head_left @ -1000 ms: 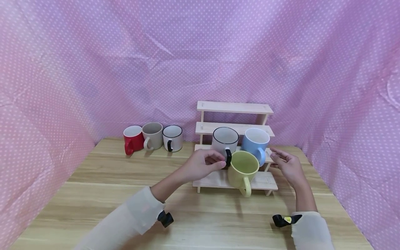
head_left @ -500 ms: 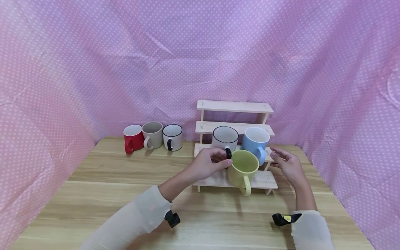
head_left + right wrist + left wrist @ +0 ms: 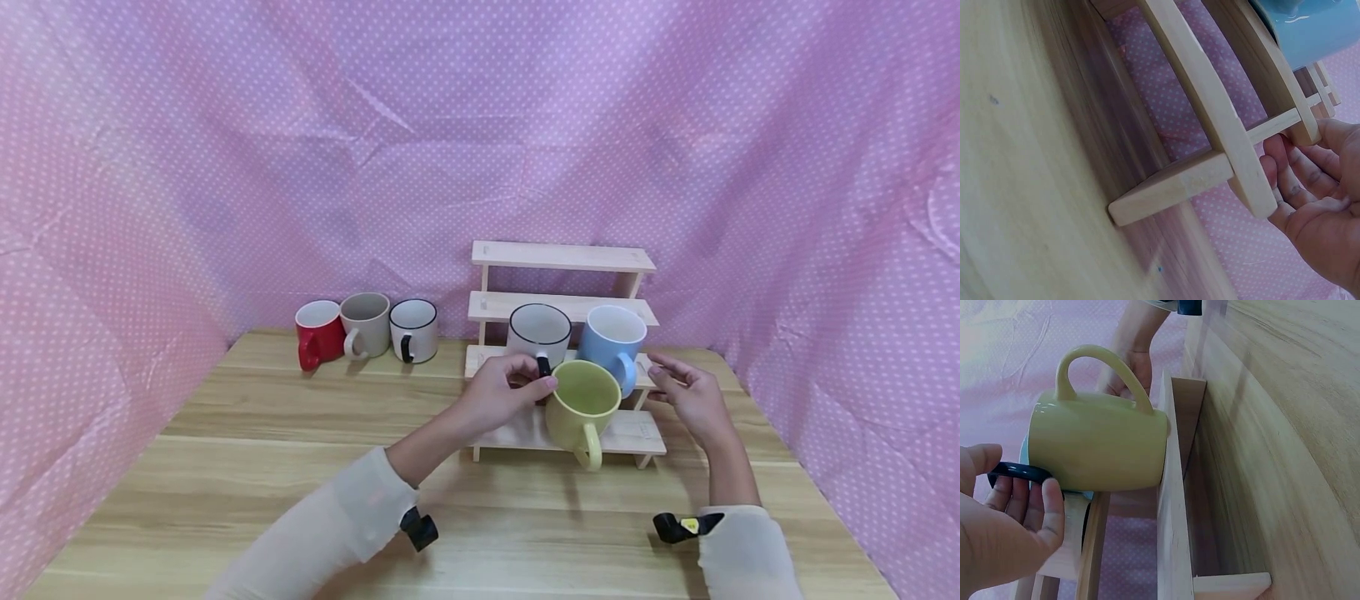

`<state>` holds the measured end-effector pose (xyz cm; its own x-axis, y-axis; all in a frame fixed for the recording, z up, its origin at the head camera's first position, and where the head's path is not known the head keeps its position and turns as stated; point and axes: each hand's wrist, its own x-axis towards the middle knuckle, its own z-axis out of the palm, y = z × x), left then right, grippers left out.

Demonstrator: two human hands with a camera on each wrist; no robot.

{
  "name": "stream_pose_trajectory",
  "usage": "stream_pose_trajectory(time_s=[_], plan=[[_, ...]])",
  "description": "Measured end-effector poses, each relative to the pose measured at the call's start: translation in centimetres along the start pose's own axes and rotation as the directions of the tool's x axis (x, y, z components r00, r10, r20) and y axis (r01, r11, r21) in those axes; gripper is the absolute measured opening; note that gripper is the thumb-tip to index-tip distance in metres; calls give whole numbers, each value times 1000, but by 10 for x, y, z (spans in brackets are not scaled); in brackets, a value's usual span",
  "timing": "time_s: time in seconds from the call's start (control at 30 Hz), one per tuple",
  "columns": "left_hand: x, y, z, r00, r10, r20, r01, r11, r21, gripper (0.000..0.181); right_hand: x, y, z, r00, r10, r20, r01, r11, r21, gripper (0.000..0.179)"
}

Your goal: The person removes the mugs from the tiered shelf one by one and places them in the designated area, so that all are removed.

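My left hand (image 3: pixel 498 396) pinches the black handle (image 3: pixel 1022 472) of a white mug (image 3: pixel 536 333) with a dark rim. That mug is on the second step from the bottom of a pale wooden stepped stand (image 3: pixel 558 304), left of a light blue mug (image 3: pixel 603 350). On the bottom step, just in front, a yellow-green mug (image 3: pixel 573 425) stands with its handle toward me, close by my left fingertips. My right hand (image 3: pixel 693 404) is at the stand's right end, its bent fingers (image 3: pixel 1300 181) around the end of the second step, fingertips beneath the board.
Along the back left of the wooden table (image 3: pixel 300 467) stand a red mug (image 3: pixel 326 337), a beige mug (image 3: pixel 375 333) and a smaller white mug (image 3: pixel 423 342) with a black handle. A pink dotted cloth (image 3: pixel 420 167) hangs behind and at both sides.
My left hand has moved slightly right and up along the white mug's handle, closer to the yellow-green mug. My right hand and the mugs hold nearly the same positions.
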<state>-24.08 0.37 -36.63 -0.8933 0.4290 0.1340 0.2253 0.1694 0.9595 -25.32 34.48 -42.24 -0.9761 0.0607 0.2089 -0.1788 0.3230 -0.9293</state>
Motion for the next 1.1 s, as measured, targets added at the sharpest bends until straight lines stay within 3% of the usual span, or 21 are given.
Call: stream_pose_trajectory(time_s=[0.13, 0.27, 0.4, 0.8, 1.1], plan=[[-1, -2, -1, 1000, 2, 29, 1, 996, -93, 20, 0, 0, 0, 1000, 10, 3, -10, 1000, -7, 55], [-2, -3, 0, 997, -10, 80, 29, 970, -242, 18, -1, 1, 0, 1000, 24, 12, -24, 999, -31, 55], [-1, -3, 0, 995, -9, 101, 40, 950, -310, 16, -2, -1, 1, 1000, 26, 8, -26, 999, -31, 55], [-2, -4, -5, 996, 6, 84, 27, 922, -385, 24, -2, -2, -2, 999, 32, 3, -32, 999, -32, 56], [-8, -4, -9, 1000, 24, -12, -27, 922, -385, 31, -2, -2, 0, 1000, 23, 4, -23, 999, -33, 55]])
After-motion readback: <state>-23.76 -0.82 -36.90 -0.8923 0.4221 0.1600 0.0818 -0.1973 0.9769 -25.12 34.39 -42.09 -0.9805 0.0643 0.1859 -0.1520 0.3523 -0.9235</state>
